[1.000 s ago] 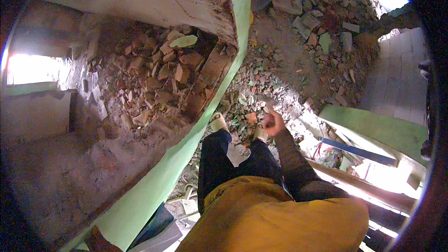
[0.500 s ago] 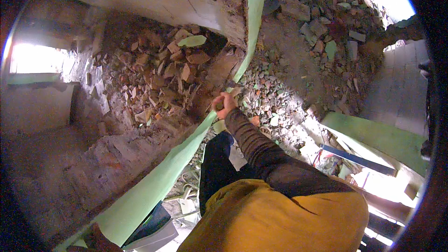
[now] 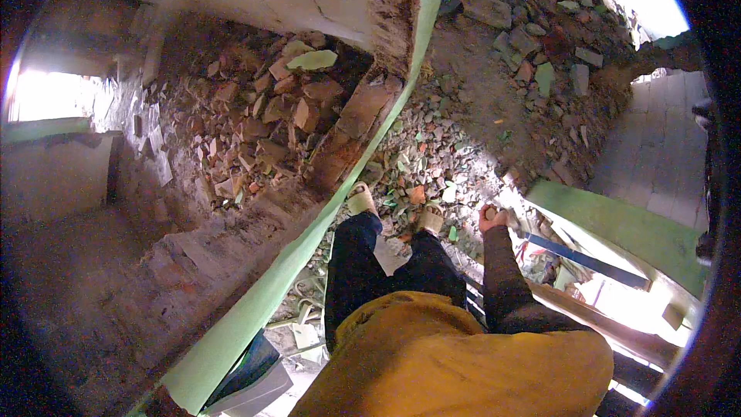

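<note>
My right hand [image 3: 493,218] is off to the right of my legs, its fingers curled closed. Something seems to be in it, but blur and glare keep me from making out what. Loose rubble [image 3: 417,162] lies on the ground just beyond the hand. A long green-painted wall edge [image 3: 301,243] runs diagonally past my left leg. At its lower end, a dark brown shape that looks like my left hand [image 3: 164,404] rests by the green edge, mostly cut off and in shadow, with fingers not readable.
My sandalled feet [image 3: 361,199] stand among the rubble beside the wall. Bricks [image 3: 305,114] are heaped beyond the wall on the left. To the right are a green-painted slab [image 3: 617,220] and a dark blue bar [image 3: 590,261]. A grey-and-dark box-like object [image 3: 251,386] sits at lower left.
My right hand has left the wall's green edge and swung right, away from it. Both feet now show. The shape at lower left has shifted slightly.
</note>
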Demonstrator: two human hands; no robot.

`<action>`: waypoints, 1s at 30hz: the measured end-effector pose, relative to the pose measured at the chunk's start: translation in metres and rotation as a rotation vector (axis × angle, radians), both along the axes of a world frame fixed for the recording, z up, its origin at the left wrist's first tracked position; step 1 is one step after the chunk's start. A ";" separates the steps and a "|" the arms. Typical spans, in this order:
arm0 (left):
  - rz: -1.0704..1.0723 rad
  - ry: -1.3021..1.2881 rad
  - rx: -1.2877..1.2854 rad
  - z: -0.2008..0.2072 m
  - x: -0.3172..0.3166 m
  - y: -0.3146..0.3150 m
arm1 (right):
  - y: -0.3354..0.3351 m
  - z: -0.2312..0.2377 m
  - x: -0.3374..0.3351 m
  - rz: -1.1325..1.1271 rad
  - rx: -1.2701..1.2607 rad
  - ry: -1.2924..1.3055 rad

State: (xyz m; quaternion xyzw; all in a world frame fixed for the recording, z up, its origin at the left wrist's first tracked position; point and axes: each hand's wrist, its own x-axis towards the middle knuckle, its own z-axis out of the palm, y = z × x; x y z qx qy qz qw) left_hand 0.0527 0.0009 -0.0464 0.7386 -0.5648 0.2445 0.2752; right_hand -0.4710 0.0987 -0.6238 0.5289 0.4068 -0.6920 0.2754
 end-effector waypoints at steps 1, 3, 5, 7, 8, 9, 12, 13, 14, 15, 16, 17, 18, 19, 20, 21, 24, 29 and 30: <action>-0.003 0.016 -0.011 0.000 0.000 -0.001 | -0.020 -0.006 0.011 0.027 0.052 0.020; -0.006 0.034 -0.024 0.002 0.002 0.000 | -0.081 -0.008 0.059 0.197 -0.146 -0.059; 0.004 0.044 -0.038 0.004 0.004 0.003 | -0.153 0.008 0.129 0.426 -0.328 -0.133; -0.002 0.043 -0.047 0.005 0.004 0.006 | -0.211 0.036 0.192 0.615 -0.474 -0.223; -0.008 0.035 -0.049 0.005 0.004 0.008 | -0.229 0.052 0.213 0.692 -0.544 -0.250; -0.006 0.036 -0.052 0.005 0.003 0.009 | -0.236 0.066 0.223 0.771 -0.696 -0.265; -0.007 0.025 -0.044 0.005 0.001 0.012 | -0.212 0.096 0.195 0.854 -0.993 -0.144; -0.009 0.033 -0.052 0.005 0.000 0.012 | -0.192 0.099 0.172 0.895 -0.784 -0.160; -0.004 0.034 -0.049 0.005 0.000 0.012 | -0.168 0.099 0.146 0.845 -0.779 -0.395; 0.003 0.031 -0.043 0.004 0.000 0.012 | -0.141 0.096 0.121 0.965 -0.786 -0.262; 0.003 0.027 -0.034 0.004 0.000 0.010 | -0.112 0.089 0.097 1.000 -0.802 -0.165; 0.001 0.023 -0.030 0.003 -0.001 0.009 | -0.082 0.079 0.075 0.999 -0.778 -0.111; 0.007 0.028 -0.020 0.003 0.000 0.006 | -0.052 0.065 0.056 0.912 -0.750 -0.121; 0.008 0.041 -0.023 0.002 -0.001 0.006 | -0.025 0.048 0.038 0.966 -0.567 -0.043; 0.011 0.043 -0.020 0.001 0.000 0.003 | -0.002 0.030 0.022 0.784 -0.494 -0.114; 0.010 0.051 -0.024 0.000 0.000 0.002 | 0.014 0.012 0.007 0.721 -0.324 -0.126; 0.019 0.059 -0.029 0.000 0.002 -0.005 | 0.008 -0.033 -0.012 0.100 -0.051 -0.014; 0.015 0.073 -0.052 0.001 0.001 -0.002 | -0.150 -0.026 0.107 0.382 -0.391 -0.091; 0.009 0.080 -0.060 0.001 0.000 0.002 | -0.185 -0.013 0.141 0.458 -0.495 -0.146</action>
